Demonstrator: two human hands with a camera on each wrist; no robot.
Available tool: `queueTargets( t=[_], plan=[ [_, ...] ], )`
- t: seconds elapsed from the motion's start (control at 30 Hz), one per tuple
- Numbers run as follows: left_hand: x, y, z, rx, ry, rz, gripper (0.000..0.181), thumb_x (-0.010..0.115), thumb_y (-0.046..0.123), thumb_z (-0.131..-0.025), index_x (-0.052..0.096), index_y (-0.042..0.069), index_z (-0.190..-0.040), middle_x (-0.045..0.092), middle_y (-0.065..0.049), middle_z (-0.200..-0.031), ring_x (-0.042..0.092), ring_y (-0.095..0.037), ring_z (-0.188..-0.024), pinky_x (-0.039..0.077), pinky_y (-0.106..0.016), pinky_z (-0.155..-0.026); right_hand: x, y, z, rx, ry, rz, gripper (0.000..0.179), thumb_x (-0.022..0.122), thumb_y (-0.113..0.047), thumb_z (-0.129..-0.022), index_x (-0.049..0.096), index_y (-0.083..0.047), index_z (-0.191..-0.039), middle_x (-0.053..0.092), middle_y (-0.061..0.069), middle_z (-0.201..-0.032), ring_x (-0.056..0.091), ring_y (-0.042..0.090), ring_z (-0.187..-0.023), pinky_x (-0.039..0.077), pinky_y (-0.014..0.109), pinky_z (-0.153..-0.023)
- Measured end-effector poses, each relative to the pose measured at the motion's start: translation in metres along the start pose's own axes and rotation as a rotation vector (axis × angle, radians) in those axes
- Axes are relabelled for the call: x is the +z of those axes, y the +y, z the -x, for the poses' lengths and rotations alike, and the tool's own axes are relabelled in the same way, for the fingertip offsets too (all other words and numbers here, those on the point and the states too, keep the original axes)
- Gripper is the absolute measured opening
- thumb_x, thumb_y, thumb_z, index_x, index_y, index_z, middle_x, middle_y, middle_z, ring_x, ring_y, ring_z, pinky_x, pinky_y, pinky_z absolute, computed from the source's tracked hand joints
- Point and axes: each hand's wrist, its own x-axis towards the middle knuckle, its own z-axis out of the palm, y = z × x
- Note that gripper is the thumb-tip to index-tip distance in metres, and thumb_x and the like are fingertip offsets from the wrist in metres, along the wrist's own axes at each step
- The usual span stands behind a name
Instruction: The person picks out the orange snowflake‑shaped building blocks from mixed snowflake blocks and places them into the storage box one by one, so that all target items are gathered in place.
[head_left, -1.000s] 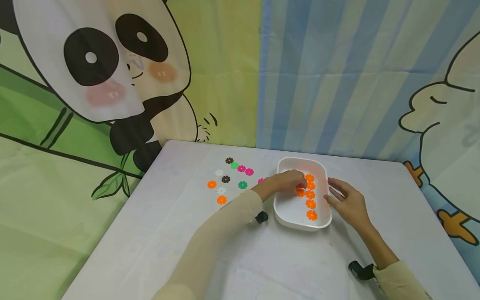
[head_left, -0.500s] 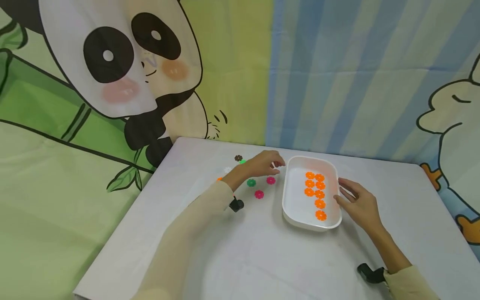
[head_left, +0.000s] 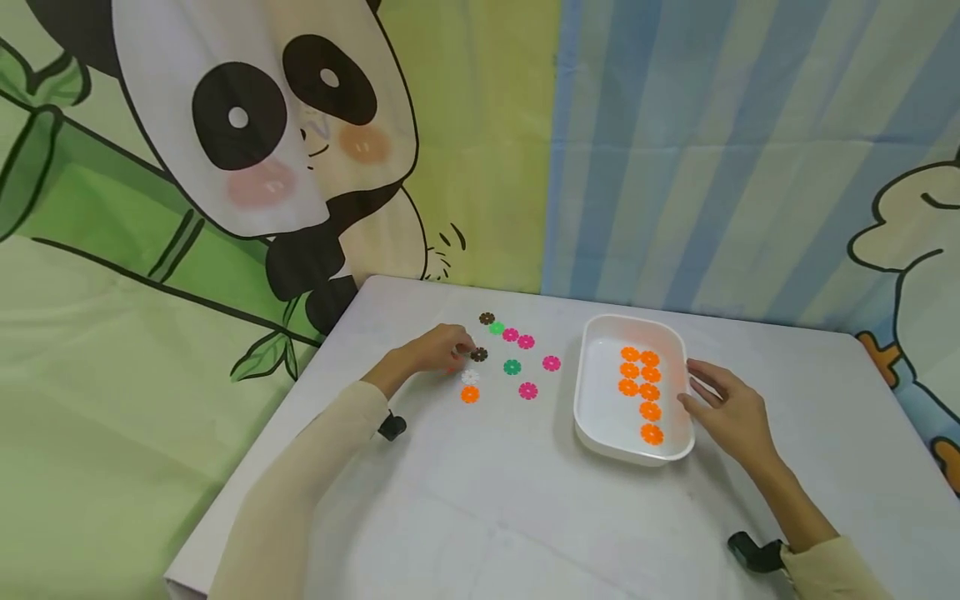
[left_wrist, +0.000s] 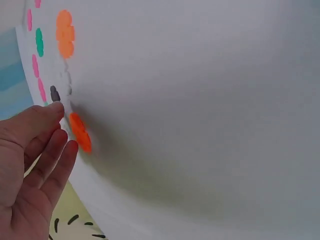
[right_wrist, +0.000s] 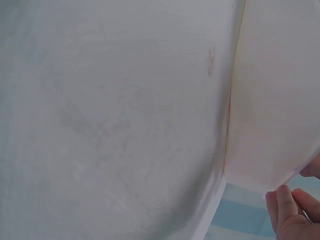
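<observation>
My left hand (head_left: 441,347) is at the left group of notched plastic discs, fingers loosely bent and thumb forward. Just beyond its fingertips in the left wrist view lies an orange disc (left_wrist: 80,132), which the hand partly covers in the head view. Beside the fingers are a dark brown disc (head_left: 479,355), a white disc (head_left: 470,377) and another orange disc (head_left: 470,395). On the right stands a white plastic tray (head_left: 600,425) with several orange discs (head_left: 650,411) in rows. My right hand (head_left: 731,417) rests its fingertips and thumb on the tray's right rim.
Pink discs (head_left: 528,391), a dark green disc (head_left: 512,367), a light green disc (head_left: 497,328) and another brown disc (head_left: 487,318) lie scattered left of the tray. The white table (head_left: 487,500) meets a printed cloth backdrop (head_left: 630,150) at the back.
My left hand has come out of the tray and moved left across the table to the loose discs. The right hand stays at the tray's rim. The head view has shifted slightly.
</observation>
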Motion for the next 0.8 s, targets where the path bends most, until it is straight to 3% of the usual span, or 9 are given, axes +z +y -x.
queueTargets(
  t=[0.27,0.57,0.8],
  plan=[
    [0.000,-0.011,0.018,-0.064,-0.030,0.019,0.029,0.076,0.004,-0.081,0.070,0.004,-0.109,0.063,-0.004,-0.104,0.058,-0.019,-0.096,0.050,-0.031,-0.088,-0.002,-0.003,-0.001,0.019,-0.017,0.006,0.059,0.072,-0.014,-0.089,0.047,0.001,-0.140,0.049,0.024,-0.140,0.053,0.043,-0.121,0.046,0.013,-0.080],
    [-0.001,-0.014,0.021,-0.020,-0.008,0.050,0.025,0.076,0.001,-0.080,0.071,0.003,-0.105,0.066,-0.005,-0.102,0.061,-0.019,-0.093,0.052,-0.032,-0.087,0.000,-0.003,0.000,0.037,-0.010,0.006,0.059,0.072,-0.013,-0.089,0.047,0.001,-0.141,0.048,0.023,-0.141,0.053,0.042,-0.122,0.046,0.014,-0.081],
    [0.000,-0.016,0.015,-0.089,-0.048,0.058,0.030,0.076,0.003,-0.077,0.067,0.005,-0.105,0.063,-0.002,-0.096,0.056,-0.018,-0.088,0.050,-0.030,-0.083,-0.001,-0.004,0.000,0.020,-0.012,0.000,0.059,0.073,-0.011,-0.088,0.048,0.002,-0.139,0.049,0.024,-0.140,0.053,0.042,-0.121,0.046,0.013,-0.080]
  ],
)
